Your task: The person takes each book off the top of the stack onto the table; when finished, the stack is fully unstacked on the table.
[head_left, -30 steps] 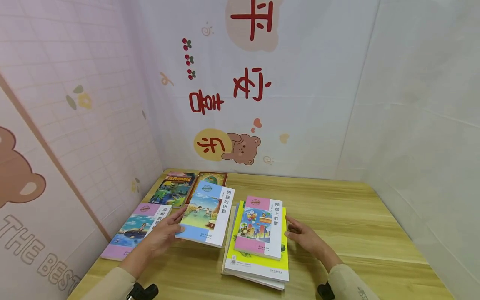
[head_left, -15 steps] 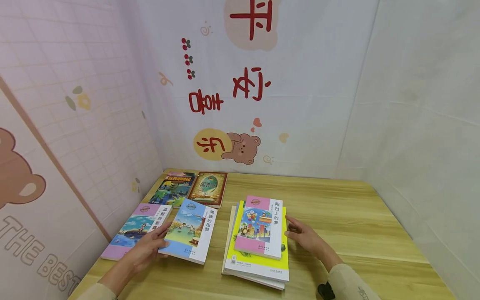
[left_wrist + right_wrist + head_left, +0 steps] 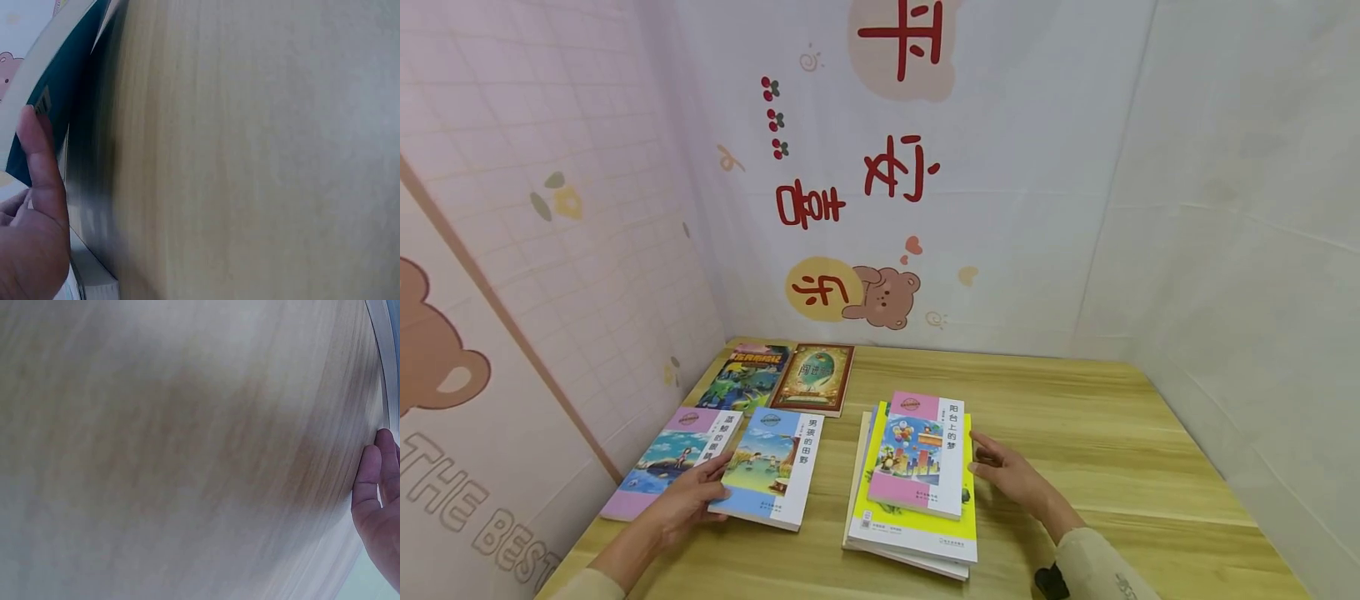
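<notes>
My left hand [image 3: 683, 500] grips the left edge of a blue-and-white paperback book [image 3: 767, 462], thumb at its cover and fingers beneath. In the left wrist view, a finger [image 3: 42, 169] presses the underside of that book [image 3: 78, 81], which is tilted just off the table. My right hand [image 3: 1011, 475] rests beside a stack of books, fingertips at its right edge and fingers loosely bent. On top of the stack lies a pink-and-white book [image 3: 913, 454], over a larger yellow book [image 3: 917, 533] with further books under it.
A purple-and-white book [image 3: 662, 471] lies left of the blue one, partly behind the left hand. Behind them are a green-and-dark illustrated book [image 3: 745, 379] and a brown-framed book [image 3: 814, 379]. The wooden table [image 3: 1090, 433] meets cloth-covered walls at the back and sides.
My left hand has carried the blue book left and down from beside the stack, next to the purple book, uncovering the brown-framed book. The right hand and stack stayed put.
</notes>
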Action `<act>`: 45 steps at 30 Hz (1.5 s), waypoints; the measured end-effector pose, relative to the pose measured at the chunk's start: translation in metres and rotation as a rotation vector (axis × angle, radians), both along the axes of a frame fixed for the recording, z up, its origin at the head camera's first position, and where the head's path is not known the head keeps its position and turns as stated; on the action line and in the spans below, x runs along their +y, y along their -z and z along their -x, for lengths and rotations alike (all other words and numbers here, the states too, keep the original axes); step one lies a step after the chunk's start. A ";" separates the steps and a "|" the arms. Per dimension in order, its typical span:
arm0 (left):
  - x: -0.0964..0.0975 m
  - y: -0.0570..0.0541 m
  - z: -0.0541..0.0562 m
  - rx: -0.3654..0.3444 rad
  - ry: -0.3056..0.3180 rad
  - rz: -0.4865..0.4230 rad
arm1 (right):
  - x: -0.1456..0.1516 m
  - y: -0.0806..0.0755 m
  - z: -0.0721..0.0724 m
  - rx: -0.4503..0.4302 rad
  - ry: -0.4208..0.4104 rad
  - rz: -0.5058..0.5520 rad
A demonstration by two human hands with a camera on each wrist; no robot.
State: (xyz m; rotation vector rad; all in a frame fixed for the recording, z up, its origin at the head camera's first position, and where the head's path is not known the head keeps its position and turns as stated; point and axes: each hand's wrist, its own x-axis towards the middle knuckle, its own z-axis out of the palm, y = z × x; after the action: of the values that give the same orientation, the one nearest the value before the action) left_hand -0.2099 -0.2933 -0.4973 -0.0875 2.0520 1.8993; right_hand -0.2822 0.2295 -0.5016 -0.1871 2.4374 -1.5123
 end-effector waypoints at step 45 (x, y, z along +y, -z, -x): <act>0.158 -0.023 0.049 0.229 -0.098 0.137 | -0.002 -0.002 0.000 0.005 0.009 -0.008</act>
State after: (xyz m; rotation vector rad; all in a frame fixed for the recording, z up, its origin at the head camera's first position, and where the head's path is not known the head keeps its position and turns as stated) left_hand -0.2587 -0.1354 -0.4742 -0.0031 2.3695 1.8999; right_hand -0.2822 0.2274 -0.4996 -0.1790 2.4505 -1.5074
